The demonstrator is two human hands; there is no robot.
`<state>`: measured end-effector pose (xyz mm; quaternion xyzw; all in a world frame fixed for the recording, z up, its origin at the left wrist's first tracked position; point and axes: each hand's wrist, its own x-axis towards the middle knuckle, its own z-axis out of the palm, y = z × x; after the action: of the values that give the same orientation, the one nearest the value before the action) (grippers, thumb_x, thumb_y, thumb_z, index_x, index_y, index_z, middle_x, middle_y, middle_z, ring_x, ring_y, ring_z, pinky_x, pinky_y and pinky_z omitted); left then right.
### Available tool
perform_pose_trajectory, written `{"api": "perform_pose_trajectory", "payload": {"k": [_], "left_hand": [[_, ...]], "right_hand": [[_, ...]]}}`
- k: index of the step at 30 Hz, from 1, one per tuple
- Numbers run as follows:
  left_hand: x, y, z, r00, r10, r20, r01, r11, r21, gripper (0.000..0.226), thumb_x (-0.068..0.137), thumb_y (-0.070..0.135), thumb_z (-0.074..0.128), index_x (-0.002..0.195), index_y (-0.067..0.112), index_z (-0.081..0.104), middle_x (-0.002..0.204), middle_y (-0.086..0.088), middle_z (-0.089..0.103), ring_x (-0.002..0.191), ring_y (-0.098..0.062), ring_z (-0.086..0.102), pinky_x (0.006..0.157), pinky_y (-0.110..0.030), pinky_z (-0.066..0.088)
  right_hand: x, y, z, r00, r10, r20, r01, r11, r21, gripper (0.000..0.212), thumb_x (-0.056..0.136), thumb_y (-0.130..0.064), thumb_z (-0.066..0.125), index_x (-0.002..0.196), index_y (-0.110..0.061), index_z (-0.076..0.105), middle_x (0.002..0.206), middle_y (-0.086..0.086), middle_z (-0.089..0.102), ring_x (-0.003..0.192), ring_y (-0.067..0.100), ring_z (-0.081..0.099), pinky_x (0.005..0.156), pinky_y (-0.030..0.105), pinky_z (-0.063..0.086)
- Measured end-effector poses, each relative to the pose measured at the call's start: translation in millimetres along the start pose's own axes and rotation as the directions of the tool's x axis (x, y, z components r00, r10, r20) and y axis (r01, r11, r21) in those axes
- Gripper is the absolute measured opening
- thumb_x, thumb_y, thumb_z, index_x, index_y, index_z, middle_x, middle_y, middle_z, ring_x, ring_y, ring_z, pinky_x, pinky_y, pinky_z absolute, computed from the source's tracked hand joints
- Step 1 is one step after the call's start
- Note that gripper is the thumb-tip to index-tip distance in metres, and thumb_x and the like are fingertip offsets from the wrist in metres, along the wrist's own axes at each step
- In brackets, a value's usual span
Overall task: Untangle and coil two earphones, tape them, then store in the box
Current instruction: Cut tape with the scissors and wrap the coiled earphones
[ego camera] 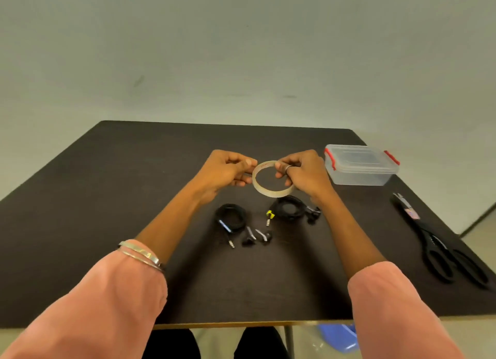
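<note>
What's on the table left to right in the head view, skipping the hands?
Left earphone coil → tape roll, held above the table → right earphone coil with yellow plug → lidded plastic box → scissors.

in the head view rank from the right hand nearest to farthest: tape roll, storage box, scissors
1. tape roll: held in the right hand, to its left.
2. storage box: on the table just right of that hand.
3. scissors: far right of the table, nearer the person.

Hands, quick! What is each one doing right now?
Left hand: fingers pinch the tape roll at its left edge.
Right hand: grips the tape roll's right side.
</note>
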<state>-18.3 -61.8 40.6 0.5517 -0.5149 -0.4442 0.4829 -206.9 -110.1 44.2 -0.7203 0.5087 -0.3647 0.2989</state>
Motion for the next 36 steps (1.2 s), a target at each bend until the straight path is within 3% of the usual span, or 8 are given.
{"api": "perform_pose_trajectory", "payload": {"k": [2,5,9,15,23,27,33,36], "left_hand": [[-6,-14,-21,1.0,0.024,-0.003,-0.024,0.998,-0.061,0.017,0.095,0.006,0.056,0.102,0.011,0.07,0.095,-0.009,0.074,0.079,-0.016,0.069,0.073,-0.025,0.057],[-12,-31,-46,0.998,0.053,-0.023,-0.055,0.993,-0.102,0.023,0.091,-0.002,0.057,0.106,0.011,0.069,0.099,-0.009,0.073,0.09,-0.02,0.07,0.081,-0.029,0.057],[-14,-45,-64,0.997,0.06,-0.056,-0.067,0.987,-0.146,0.034,0.081,-0.008,0.065,0.111,0.009,0.068,0.106,-0.005,0.073,0.1,-0.018,0.069,0.087,-0.03,0.056],[-9,-56,-68,0.974,0.112,-0.195,-0.117,0.993,-0.013,0.031,0.075,-0.005,0.073,0.104,0.007,0.072,0.095,-0.005,0.075,0.085,-0.014,0.072,0.077,-0.022,0.057],[-10,-57,-62,0.956,0.165,-0.241,-0.126,0.977,0.169,0.014,0.079,0.003,0.074,0.092,0.007,0.074,0.077,-0.009,0.074,0.066,-0.02,0.072,0.063,-0.025,0.059],[-12,-56,-59,0.955,0.187,-0.228,-0.118,0.951,0.286,0.008,0.081,0.009,0.073,0.087,0.014,0.074,0.074,0.0,0.073,0.058,-0.012,0.068,0.059,-0.022,0.057],[-13,-59,-58,0.947,0.205,-0.248,-0.115,0.936,0.334,0.006,0.079,0.017,0.076,0.079,0.015,0.071,0.075,0.001,0.071,0.059,-0.013,0.066,0.062,-0.028,0.058],[-13,-60,-57,0.948,0.204,-0.245,-0.12,0.941,0.316,0.008,0.078,0.015,0.078,0.077,0.014,0.07,0.084,0.002,0.073,0.07,-0.014,0.069,0.071,-0.032,0.06]], "right_hand": [[4,-6,21,1.0,-0.003,-0.012,0.003,1.0,0.013,0.011,0.089,-0.013,0.065,0.088,-0.012,0.075,0.072,0.004,0.074,0.05,0.002,0.056,0.056,0.018,0.046],[11,-10,50,1.0,-0.022,0.013,0.022,1.0,-0.022,0.012,0.09,-0.014,0.064,0.09,-0.013,0.075,0.072,0.003,0.073,0.048,-0.01,0.054,0.051,0.006,0.039],[18,-13,77,0.997,-0.066,0.049,0.07,0.994,-0.088,0.014,0.092,-0.013,0.059,0.101,-0.019,0.068,0.079,0.0,0.072,0.059,-0.005,0.062,0.056,0.01,0.041],[27,-2,95,0.99,-0.119,0.08,0.128,0.983,-0.131,0.011,0.091,-0.012,0.059,0.096,-0.021,0.063,0.08,0.001,0.07,0.072,0.012,0.069,0.07,0.035,0.059],[35,6,98,0.984,-0.154,0.085,0.168,0.966,-0.196,0.01,0.09,-0.016,0.059,0.097,-0.021,0.064,0.08,0.001,0.071,0.075,0.016,0.069,0.074,0.04,0.058],[35,6,95,0.986,-0.145,0.082,0.159,0.964,-0.213,0.009,0.09,-0.017,0.059,0.097,-0.022,0.064,0.081,0.002,0.071,0.077,0.016,0.069,0.076,0.041,0.057],[33,4,91,0.986,-0.135,0.102,0.155,0.962,-0.224,0.009,0.092,-0.019,0.058,0.097,-0.021,0.064,0.079,0.001,0.071,0.077,0.018,0.069,0.076,0.041,0.057],[33,4,91,0.984,-0.144,0.108,0.167,0.954,-0.249,0.009,0.092,-0.02,0.058,0.098,-0.022,0.064,0.08,0.001,0.071,0.077,0.017,0.068,0.076,0.039,0.056]]}}
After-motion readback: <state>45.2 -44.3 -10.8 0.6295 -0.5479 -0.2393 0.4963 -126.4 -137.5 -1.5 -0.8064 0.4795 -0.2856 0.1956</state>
